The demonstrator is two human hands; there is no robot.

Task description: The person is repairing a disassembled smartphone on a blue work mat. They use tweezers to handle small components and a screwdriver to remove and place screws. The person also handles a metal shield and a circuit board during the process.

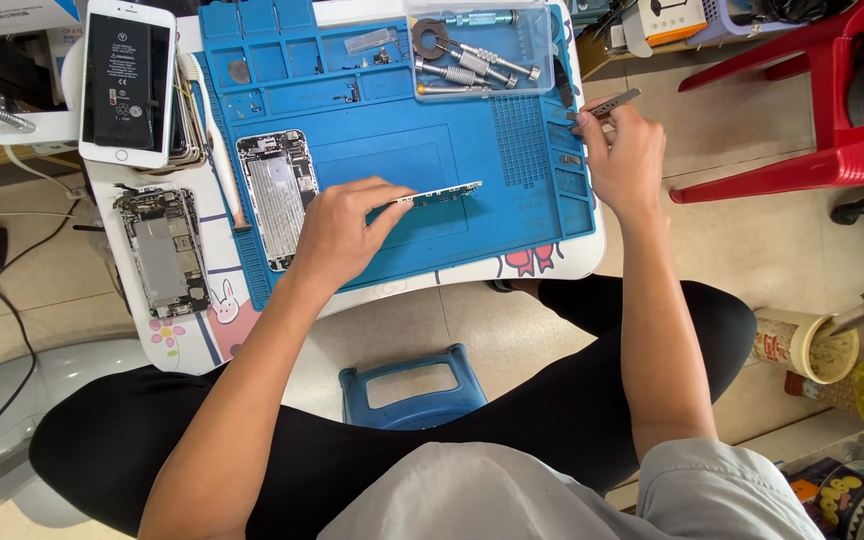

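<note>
My left hand (337, 232) pinches one end of a long narrow phone circuit board (444, 192) and holds it just above the blue repair mat (392, 150). My right hand (620, 152) grips metal tweezers (607, 104) at the mat's right edge, over its small side compartments. An opened phone chassis (274, 195) lies on the mat to the left of my left hand.
A second opened phone (163, 250) lies on the white table's left part. A white phone with a black battery on it (127, 80) tops a stack at the far left. A clear tray of screwdrivers (477, 55) sits at the mat's far edge. A red chair (822, 110) stands right.
</note>
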